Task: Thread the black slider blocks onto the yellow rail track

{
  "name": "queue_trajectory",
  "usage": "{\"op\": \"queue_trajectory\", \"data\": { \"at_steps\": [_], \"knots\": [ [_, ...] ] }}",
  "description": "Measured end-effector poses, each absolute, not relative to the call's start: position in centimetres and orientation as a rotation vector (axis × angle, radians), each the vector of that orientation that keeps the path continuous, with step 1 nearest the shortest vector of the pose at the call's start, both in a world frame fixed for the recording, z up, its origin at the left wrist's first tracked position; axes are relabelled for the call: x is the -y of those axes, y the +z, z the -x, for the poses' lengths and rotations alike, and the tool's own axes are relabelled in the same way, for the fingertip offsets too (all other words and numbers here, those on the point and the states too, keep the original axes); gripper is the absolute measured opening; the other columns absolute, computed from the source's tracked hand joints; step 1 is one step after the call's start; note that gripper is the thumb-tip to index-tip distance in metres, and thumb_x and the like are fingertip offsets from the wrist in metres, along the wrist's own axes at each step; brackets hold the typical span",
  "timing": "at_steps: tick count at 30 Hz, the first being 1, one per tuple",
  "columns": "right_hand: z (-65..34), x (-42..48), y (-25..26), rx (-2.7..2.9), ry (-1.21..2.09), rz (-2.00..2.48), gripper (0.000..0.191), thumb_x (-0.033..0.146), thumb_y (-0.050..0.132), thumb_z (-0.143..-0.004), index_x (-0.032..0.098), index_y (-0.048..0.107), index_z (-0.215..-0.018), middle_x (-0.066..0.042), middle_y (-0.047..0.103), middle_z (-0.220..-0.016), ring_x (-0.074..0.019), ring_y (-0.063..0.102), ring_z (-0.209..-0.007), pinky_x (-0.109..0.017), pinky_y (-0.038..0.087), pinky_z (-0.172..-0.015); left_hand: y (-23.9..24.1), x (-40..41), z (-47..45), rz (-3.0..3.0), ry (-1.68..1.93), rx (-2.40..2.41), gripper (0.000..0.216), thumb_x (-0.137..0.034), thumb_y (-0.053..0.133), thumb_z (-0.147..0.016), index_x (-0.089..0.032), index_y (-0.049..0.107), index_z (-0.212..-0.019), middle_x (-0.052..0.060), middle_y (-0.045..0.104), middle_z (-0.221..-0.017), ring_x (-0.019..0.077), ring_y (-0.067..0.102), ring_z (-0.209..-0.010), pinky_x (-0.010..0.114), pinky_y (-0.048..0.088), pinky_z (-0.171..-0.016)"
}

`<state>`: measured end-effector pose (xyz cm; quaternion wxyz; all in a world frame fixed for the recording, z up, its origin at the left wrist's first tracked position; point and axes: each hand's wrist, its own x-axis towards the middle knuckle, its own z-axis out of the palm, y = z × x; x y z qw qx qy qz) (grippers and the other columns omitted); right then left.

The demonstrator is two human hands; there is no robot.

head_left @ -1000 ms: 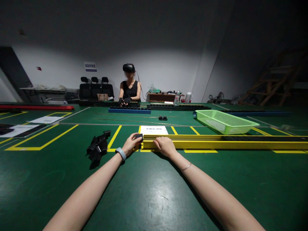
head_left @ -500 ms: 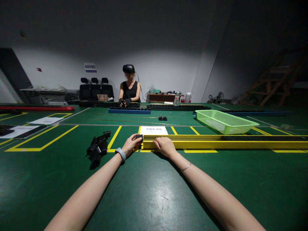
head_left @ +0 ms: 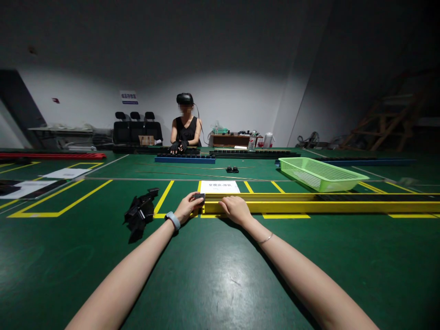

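A long yellow rail (head_left: pixel 330 207) lies across the right half of the green table. At its left end, my left hand (head_left: pixel 186 207) is closed on a small black block (head_left: pixel 199 196), which meets the rail's end; whether it sits inside the channel I cannot tell. My right hand (head_left: pixel 235 210) grips the rail's near wall a little further right, fingers curled over the top edge. To the left of my left hand is a loose pile of black plastic parts (head_left: pixel 140 211). Behind the rail lies a white printed sheet (head_left: pixel 219 186).
A light green basket (head_left: pixel 323 176) stands behind the rail on the right. Several small black pieces (head_left: pixel 232 169) lie further back. Across the table a person (head_left: pixel 186 128) in a headset has gloved hands over a blue rail (head_left: pixel 184 159). Yellow tape marks the table.
The black block in my left hand has tilted or shifted very slightly at the rail's end. My right hand has stayed in place on the rail.
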<state>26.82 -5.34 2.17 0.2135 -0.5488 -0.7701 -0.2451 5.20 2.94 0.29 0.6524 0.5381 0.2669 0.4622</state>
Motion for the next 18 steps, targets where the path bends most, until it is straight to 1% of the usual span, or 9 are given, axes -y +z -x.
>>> {"op": "queue_trajectory", "data": {
  "at_steps": [9, 14, 18],
  "knots": [
    [-26.87, 5.31, 2.17, 2.149, -0.659, 1.508, 0.037, 0.036, 0.032, -0.097, 0.017, 0.055, -0.075, -0.002, 0.062, -0.071, -0.0121, 0.050, -0.065, -0.027, 0.023, -0.063, 0.38, -2.85, -5.14, -1.221, 1.036, -0.591, 0.042, -0.024, 0.073, -0.069, -0.016, 0.056, -0.107, 0.010, 0.062, -0.113, 0.0173, 0.062, -0.098, 0.031, 0.052, -0.084],
    [-26.82, 5.40, 2.25, 2.142, -0.693, 1.526, 0.038, 0.037, 0.031, -0.097, 0.018, 0.055, -0.075, -0.002, 0.061, -0.070, -0.0126, 0.049, -0.064, -0.028, 0.022, -0.063, 0.57, -2.70, -5.26, -1.181, 1.047, -0.608, 0.043, -0.022, 0.075, -0.067, -0.016, 0.058, -0.106, 0.010, 0.063, -0.110, 0.0167, 0.063, -0.093, 0.030, 0.053, -0.081],
    [-26.80, 5.40, 2.23, 2.132, -0.696, 1.535, 0.038, 0.038, 0.032, -0.097, 0.018, 0.056, -0.075, -0.002, 0.060, -0.068, -0.0129, 0.049, -0.063, -0.028, 0.022, -0.062, 0.61, -2.65, -5.29, -1.198, 1.038, -0.601, 0.043, -0.022, 0.075, -0.067, -0.016, 0.060, -0.107, 0.010, 0.062, -0.113, 0.0177, 0.062, -0.096, 0.030, 0.053, -0.081]
  ]
}}
